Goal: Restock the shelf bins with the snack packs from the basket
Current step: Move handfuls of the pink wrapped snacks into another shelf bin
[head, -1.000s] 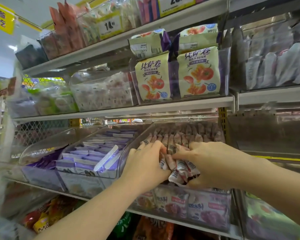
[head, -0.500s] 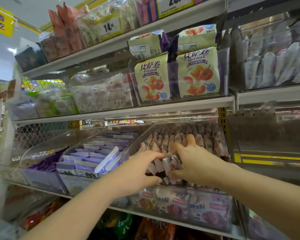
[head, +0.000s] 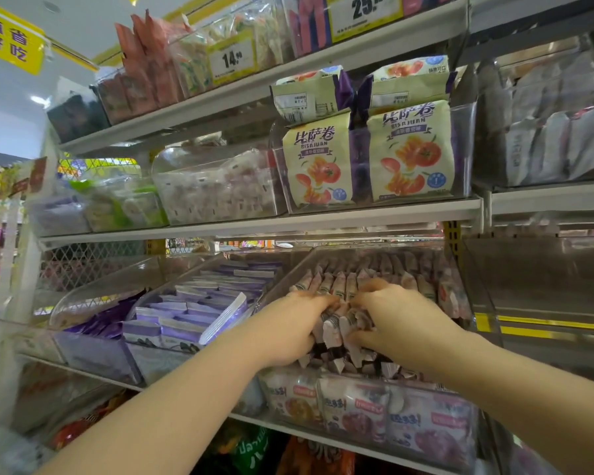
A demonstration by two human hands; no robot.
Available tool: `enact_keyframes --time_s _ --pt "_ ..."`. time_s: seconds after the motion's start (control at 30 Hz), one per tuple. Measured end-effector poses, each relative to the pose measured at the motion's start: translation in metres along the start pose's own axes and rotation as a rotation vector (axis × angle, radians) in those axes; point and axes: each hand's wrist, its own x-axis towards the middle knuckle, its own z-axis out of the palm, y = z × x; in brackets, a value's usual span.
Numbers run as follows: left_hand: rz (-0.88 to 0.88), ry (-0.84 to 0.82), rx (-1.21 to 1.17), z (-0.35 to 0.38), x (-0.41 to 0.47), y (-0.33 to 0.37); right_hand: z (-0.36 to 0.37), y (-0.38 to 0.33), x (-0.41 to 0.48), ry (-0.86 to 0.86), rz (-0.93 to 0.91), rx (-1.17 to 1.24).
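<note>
Store shelves (head: 323, 221) are packed with clear bins (head: 220, 200). In one bin (head: 479, 303), snack packs (head: 333, 332) are squeezed between the left hand (head: 288, 332) and right hand (head: 400, 323), fingers (head: 369, 293) curled round them. The fingertips are blurred, partly hidden.

2 hands, a left hand (head: 288, 329) and a right hand (head: 400, 323). 4 clear bins (head: 93, 289) in the row at hand level: 1 with dark purple packets (head: 100, 320), 1 with lilac packets (head: 186, 313), 1 with small pink snack packs (head: 340, 286), 1 more at the far right. snack packs too many and too blurred to count. 3 large pouches (head: 354, 406) side by side just below the hands. 4 cream bags (head: 412, 152) above, 2 standing and 2 lying on top. 2 price tags (head: 232, 58). 1 yellow sign (head: 9, 37).
</note>
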Motion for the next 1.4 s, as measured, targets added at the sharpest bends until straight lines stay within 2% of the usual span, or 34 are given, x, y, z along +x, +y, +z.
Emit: enact_keyframes --time_s 0.1,0.17,0.3,0.37,0.43,0.53,0.7,0.77,0.87,0.93,1.0,1.07,1.13,1.2,1.27,1.33,1.4 --pt "0.003 -0.073 -0.01 -0.001 -0.007 -0.005 0.0 0.001 0.0 -0.053 0.028 0.014" --pt "-0.009 -0.062 0.037 -0.002 -0.014 -0.012 -0.004 0.004 -0.003 -0.106 0.025 0.006" --pt "0.048 0.108 0.385 -0.003 -0.023 -0.024 -0.01 0.004 -0.008 0.004 -0.048 -0.178" --pt "0.109 0.175 0.486 0.001 -0.021 -0.026 -0.006 -0.005 -0.004 0.042 -0.098 -0.213" --pt "0.103 0.188 0.478 0.005 -0.018 -0.028 0.005 -0.014 0.003 -0.017 -0.134 -0.214" --pt "0.063 0.203 0.458 0.01 -0.014 -0.032 0.015 -0.017 0.013 -0.148 -0.085 -0.166" --pt "0.008 0.252 0.436 0.014 -0.011 -0.031 0.022 -0.017 0.027 -0.144 0.003 -0.15" --pt "-0.008 0.235 0.404 0.013 -0.012 -0.029 0.022 -0.017 0.028 -0.164 0.011 -0.137" --pt "-0.019 0.116 0.314 0.006 -0.019 -0.027 0.011 -0.015 0.022 -0.232 0.004 -0.039" --pt "-0.029 0.102 0.206 0.0 -0.027 -0.027 0.001 -0.018 0.015 -0.189 -0.008 -0.001" --pt "-0.038 0.224 0.046 0.0 -0.041 -0.027 -0.006 -0.029 0.008 0.021 -0.06 0.006" --pt "-0.052 0.435 -0.115 0.006 -0.063 -0.029 -0.008 -0.05 0.0 0.259 -0.171 0.077" --pt "-0.092 0.63 -0.24 0.02 -0.095 -0.036 -0.003 -0.082 -0.01 0.365 -0.313 0.166" --pt "-0.142 0.742 -0.292 0.041 -0.132 -0.048 0.016 -0.117 -0.021 0.342 -0.435 0.226" --pt "-0.233 0.774 -0.288 0.068 -0.174 -0.062 0.046 -0.155 -0.031 0.241 -0.526 0.288" --pt "-0.363 0.744 -0.282 0.1 -0.218 -0.079 0.084 -0.192 -0.041 0.12 -0.606 0.333" --pt "-0.491 0.634 -0.332 0.133 -0.267 -0.094 0.128 -0.23 -0.053 0.007 -0.661 0.351"
